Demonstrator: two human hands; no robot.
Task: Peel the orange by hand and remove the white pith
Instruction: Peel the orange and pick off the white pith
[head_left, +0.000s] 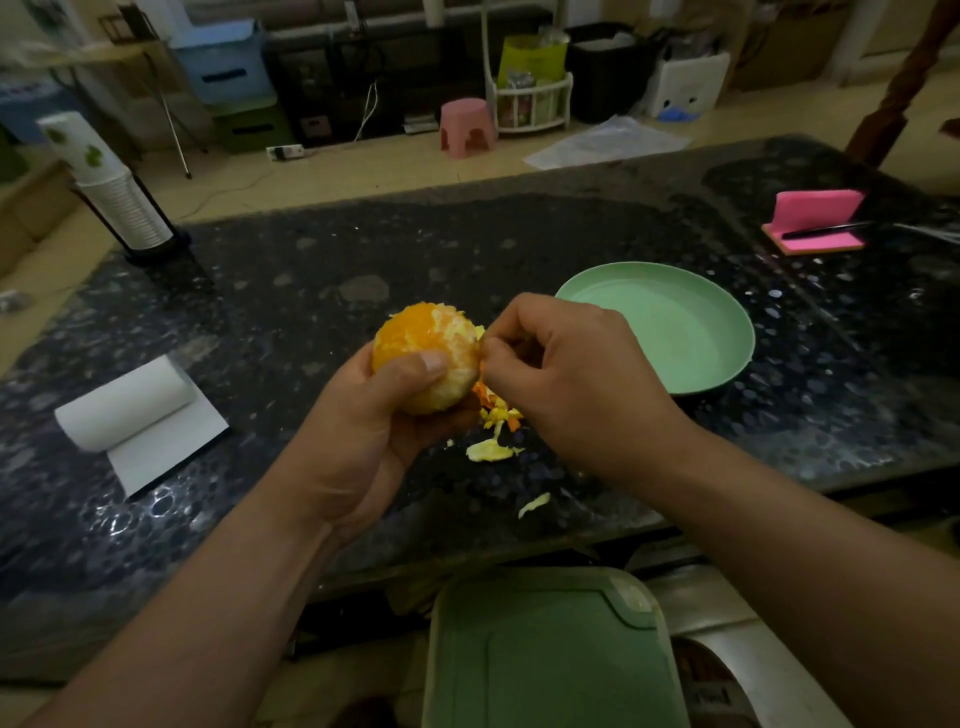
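Head view, left hand (363, 415) hides orange's (423, 340) underside

A green plate (675, 332) sits on the dark table (311, 270) at three o'clock. A paper roll (124, 405) lies at nine, stacked cups (119, 202) at ten, a pink pad (815, 218) at two.

The orange (415, 332) is cupped in the left hand (374, 421), thumb pressed across its front. Right hand (566, 379) is curled knuckles-up, fingertips pinched on pith (479, 332) at its side.
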